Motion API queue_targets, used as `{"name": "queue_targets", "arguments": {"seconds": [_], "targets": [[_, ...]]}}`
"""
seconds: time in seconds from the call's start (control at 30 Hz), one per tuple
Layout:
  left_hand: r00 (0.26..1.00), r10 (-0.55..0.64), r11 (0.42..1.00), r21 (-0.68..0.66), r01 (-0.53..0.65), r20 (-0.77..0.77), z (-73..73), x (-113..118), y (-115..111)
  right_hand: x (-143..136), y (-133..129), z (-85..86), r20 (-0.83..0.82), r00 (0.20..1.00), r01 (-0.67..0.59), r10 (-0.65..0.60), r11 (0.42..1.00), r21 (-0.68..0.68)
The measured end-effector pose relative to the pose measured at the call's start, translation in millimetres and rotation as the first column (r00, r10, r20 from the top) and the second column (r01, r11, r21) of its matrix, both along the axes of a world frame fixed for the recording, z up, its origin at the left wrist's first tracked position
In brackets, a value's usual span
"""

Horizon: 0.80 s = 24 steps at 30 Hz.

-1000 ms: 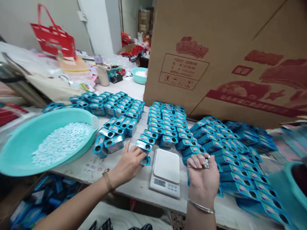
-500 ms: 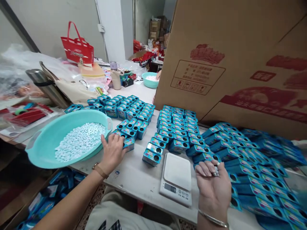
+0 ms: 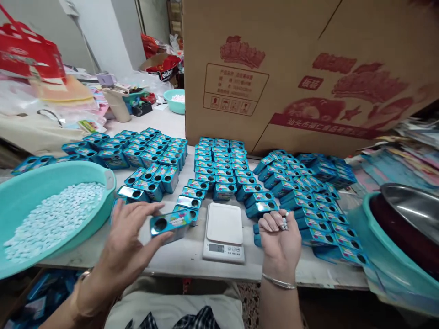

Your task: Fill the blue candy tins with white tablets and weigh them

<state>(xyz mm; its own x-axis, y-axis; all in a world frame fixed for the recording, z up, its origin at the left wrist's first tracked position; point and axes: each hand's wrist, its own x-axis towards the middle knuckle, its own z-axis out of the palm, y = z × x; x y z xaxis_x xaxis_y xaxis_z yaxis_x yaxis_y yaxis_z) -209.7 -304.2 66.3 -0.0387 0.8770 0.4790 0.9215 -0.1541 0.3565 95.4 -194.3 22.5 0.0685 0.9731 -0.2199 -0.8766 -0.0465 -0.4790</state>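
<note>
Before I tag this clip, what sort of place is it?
Probably a small packing workshop: rows of matching blue containers with round openings, a turquoise basin of small pale pellets, and a digital scale share one worktable.

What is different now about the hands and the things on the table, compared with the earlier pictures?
The left hand has moved rightward from the tins beside the basin, and now holds a blue tin. The right hand still holds pale pellets, palm up; the scale stays bare.
</note>
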Motion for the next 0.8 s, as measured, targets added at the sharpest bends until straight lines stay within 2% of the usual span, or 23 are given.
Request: {"name": "queue_targets", "arguments": {"seconds": [0.07, 0.2, 0.3, 0.37, 0.43, 0.5, 0.6, 0.67, 0.73, 0.8], "targets": [[0.992, -0.097, 0.995, -0.024, 0.099, 0.076, -5.0, 33.9, 16.9, 0.5, 1.0, 0.8, -0.015, 1.0, -0.013, 0.013, 1.0, 0.003], [0.969, -0.203, 0.973, -0.078, 0.216, 0.141, -34.9, 97.1, 60.4, 6.6, 1.2, 3.4, -0.034, 0.999, -0.019, 0.019, 1.0, 0.0], [0.975, -0.206, 0.973, -0.091, 0.213, 0.079, -55.6, 125.0, 84.3, 16.5, -0.3, 3.2, -0.048, 0.999, 0.011, -0.011, 1.0, 0.007], [0.985, -0.175, 0.979, -0.103, 0.174, -0.003, -62.2, 133.1, 91.7, 21.9, -0.7, 1.2, -0.052, 0.998, 0.02, -0.019, 1.0, 0.006], [0.987, -0.14, 0.985, -0.113, 0.131, -0.077, -61.8, 135.8, 92.2, 24.0, 0.0, -1.3, -0.046, 0.999, 0.021, -0.021, 1.0, 0.001], [0.986, -0.147, 0.98, -0.145, 0.134, -0.083, -55.6, 135.6, 87.7, 22.7, 1.7, -3.4, -0.046, 0.999, 0.025, -0.026, 1.0, -0.007], [0.964, -0.256, 0.934, -0.241, 0.265, 0.071, -40.6, 130.7, 77.4, 18.9, 4.3, -4.3, -0.055, 0.998, 0.023, -0.024, 1.0, -0.013], [0.946, -0.292, 0.913, -0.253, 0.32, 0.142, -30.2, 123.3, 73.3, 18.5, 5.2, -3.8, -0.055, 0.998, 0.015, -0.015, 1.0, -0.007], [0.952, -0.297, 0.924, -0.229, 0.306, 0.073, -21.7, 113.4, 74.7, 20.5, 5.2, -3.3, -0.045, 0.999, 0.015, -0.015, 1.0, 0.003], [0.936, -0.343, 0.922, -0.22, 0.318, -0.085, -16.6, 104.0, 81.8, 23.2, 4.5, -3.5, -0.033, 0.999, 0.023, -0.022, 1.0, 0.016]]}}
